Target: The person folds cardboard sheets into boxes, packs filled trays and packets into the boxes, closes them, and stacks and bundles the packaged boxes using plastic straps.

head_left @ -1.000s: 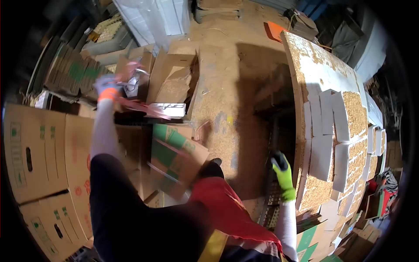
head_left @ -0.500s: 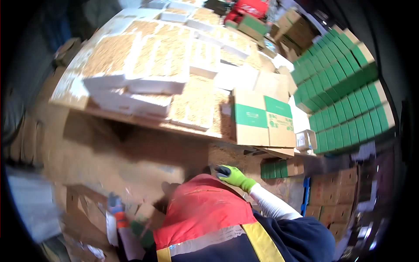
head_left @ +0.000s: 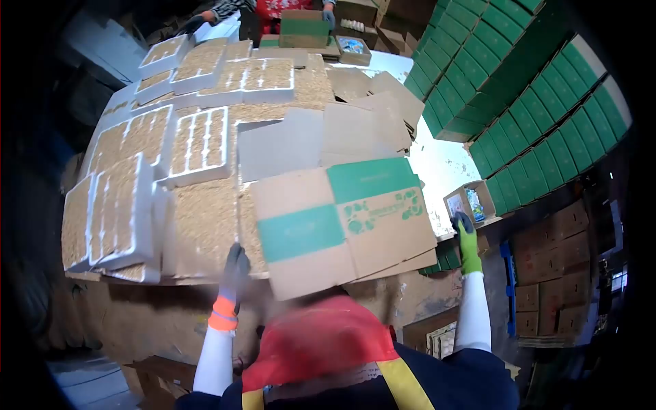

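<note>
My left hand (head_left: 235, 268), in a grey glove with an orange cuff, is at the table's front edge beside the flattened cardboard cartons (head_left: 301, 229). Motion smears it a little, but its fingers stretch forward and I see nothing held in them. Off to the right, my right hand (head_left: 467, 240), in a dark and green glove, has its fingers at the near corner of a small open cardboard box (head_left: 489, 205) and appears to grip its wall. Small blue and white packets (head_left: 473, 203) lie inside that box. The top carton has green bands and printing.
White trays (head_left: 199, 142) filled with tan, grainy material cover the table's left side. Green boxes (head_left: 516, 119) stand stacked at right. At the far side another person (head_left: 280, 8) has a hand at a green carton (head_left: 304, 31). Brown cartons (head_left: 553, 260) sit beyond the blue pallet (head_left: 508, 287).
My view has moved closer to the table. The left hand rose from low at left to the table edge. My right hand went from near the apron to the small box.
</note>
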The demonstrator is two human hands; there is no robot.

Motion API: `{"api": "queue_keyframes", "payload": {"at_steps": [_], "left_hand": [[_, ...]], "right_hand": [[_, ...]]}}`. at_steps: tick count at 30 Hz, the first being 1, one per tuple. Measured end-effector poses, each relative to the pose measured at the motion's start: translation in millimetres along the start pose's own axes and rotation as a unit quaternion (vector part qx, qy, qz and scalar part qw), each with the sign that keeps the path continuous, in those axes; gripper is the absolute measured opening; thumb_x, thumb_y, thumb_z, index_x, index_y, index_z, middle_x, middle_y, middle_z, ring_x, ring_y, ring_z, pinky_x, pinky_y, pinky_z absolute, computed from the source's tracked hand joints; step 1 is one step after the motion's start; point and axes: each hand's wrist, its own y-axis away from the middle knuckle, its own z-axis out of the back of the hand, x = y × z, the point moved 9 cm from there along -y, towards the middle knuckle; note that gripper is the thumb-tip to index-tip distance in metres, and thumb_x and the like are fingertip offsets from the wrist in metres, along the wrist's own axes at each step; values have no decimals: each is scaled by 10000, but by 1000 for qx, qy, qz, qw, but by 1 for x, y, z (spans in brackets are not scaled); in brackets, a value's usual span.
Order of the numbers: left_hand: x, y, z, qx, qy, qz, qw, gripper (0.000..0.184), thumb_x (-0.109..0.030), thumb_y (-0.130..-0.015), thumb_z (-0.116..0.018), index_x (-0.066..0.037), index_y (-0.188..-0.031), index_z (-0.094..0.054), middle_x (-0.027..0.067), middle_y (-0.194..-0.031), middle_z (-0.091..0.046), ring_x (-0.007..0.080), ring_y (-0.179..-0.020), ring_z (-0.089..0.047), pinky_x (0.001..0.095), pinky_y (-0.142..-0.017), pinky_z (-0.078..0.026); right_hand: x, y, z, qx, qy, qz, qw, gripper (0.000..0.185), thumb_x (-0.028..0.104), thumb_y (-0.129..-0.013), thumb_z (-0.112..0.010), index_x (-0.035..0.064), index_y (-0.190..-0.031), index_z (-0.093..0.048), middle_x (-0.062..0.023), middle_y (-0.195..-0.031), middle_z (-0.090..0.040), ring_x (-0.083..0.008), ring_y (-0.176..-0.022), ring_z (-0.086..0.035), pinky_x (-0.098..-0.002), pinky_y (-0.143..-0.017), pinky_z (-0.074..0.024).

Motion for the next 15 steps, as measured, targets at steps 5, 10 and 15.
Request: {"api": "queue_keyframes", "payload": {"at_steps": [5, 10, 15], "left_hand": [[-133, -50, -68, -86, -88, -109, 986, 618, -166, -926, -538, -4, -1446, -248, 178, -1353, -451, 222, -1162, -502, 301, -936, -430], [-35, -92, -47, -86, 161, 80, 980, 664, -488, -941, -463, -53, -1427, -336, 132, -1371, -454, 244, -1224, -459, 349, -1010, -391], [-14, -96, -45, 67, -135, -1, 989, 692, -542, -944, -406, -42, -1418, -341, 137, -1350, -479, 239, -1223, -467, 347, -1005, -398]], "right_hand": [[5, -19, -61, 178, -51, -179, 966, 766, 558, -905, -486, 36, -1434, -301, -110, -1409, -426, -209, -1276, -426, -365, -1027, -352], [-96, -39, -100, 236, -191, -285, 909, 752, 650, -909, -373, 69, -1386, -397, -102, -1294, -527, -179, -1118, -528, -344, -886, -457], [-40, -38, -140, 255, -190, -277, 906, 607, 557, -938, -421, 105, -1340, -470, -69, -1232, -578, -159, -1018, -576, -311, -795, -488]]}}
